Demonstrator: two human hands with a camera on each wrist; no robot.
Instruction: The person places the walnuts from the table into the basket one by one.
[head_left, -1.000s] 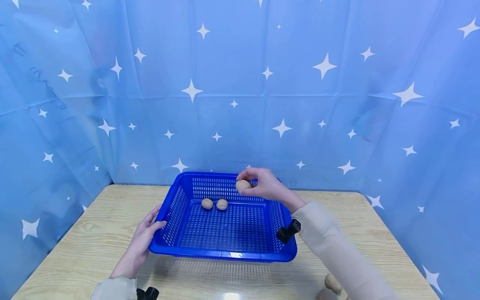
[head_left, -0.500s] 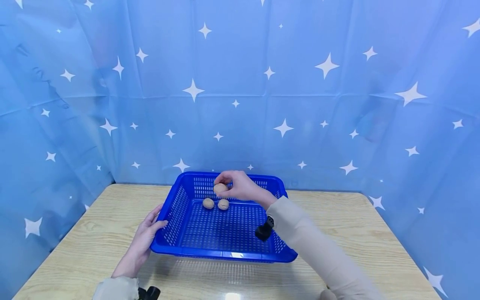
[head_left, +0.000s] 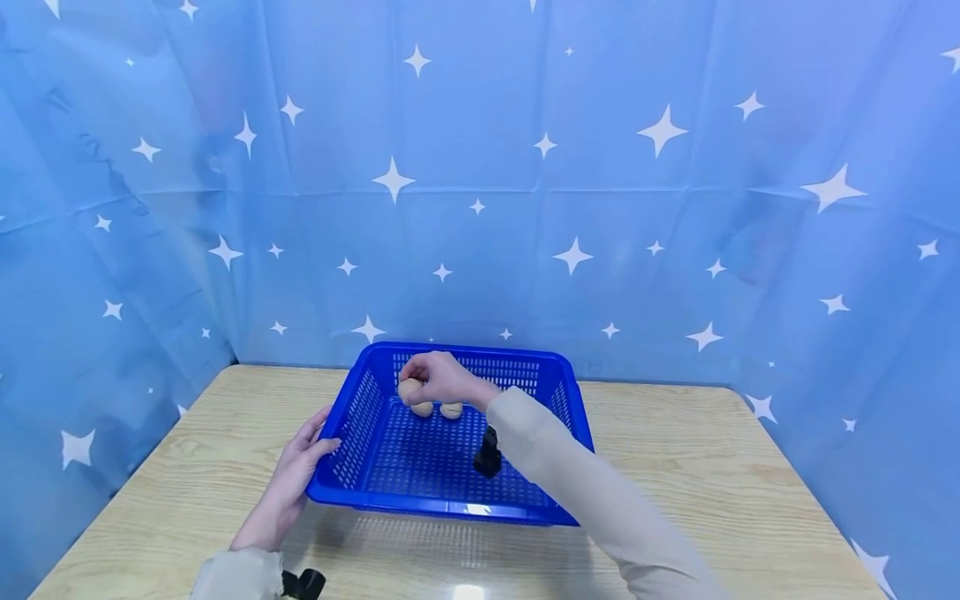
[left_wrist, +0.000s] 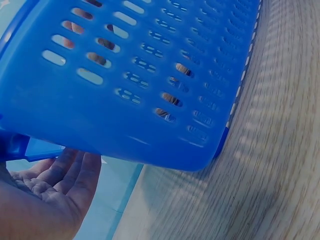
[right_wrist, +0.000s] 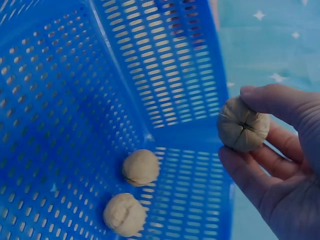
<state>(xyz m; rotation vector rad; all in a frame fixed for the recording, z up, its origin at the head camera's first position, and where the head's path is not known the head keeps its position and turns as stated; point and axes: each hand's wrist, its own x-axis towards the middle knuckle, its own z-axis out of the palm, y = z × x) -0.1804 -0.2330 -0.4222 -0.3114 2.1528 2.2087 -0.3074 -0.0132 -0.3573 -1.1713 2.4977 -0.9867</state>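
Observation:
My right hand [head_left: 444, 379] pinches a tan walnut [head_left: 409, 390] between thumb and fingertips, above the back left part of a blue plastic basket [head_left: 405, 502]. In the right wrist view the held walnut [right_wrist: 243, 124] shows a cracked, star-like end toward the camera. Two more walnuts lie on the basket floor near its back wall: one [head_left: 422, 409] partly hidden behind the held walnut, the other [head_left: 452, 411] just right of it. At the basket's left rim, my left hand [head_left: 292, 462] holds on with its thumb over the edge; the left wrist view shows its fingers [left_wrist: 82, 182] under the rim.
A wood-grain table [head_left: 697, 467] bears the basket, whose walls are slotted. Behind and at both sides hangs a blue curtain [head_left: 480, 233] with white stars. A black wrist camera [head_left: 487, 454] on the right wrist hangs over the basket.
My right hand has carried the walnut leftward and slightly down across the basket. The walnuts earlier seen at the lower right are out of view. My left hand keeps its grip.

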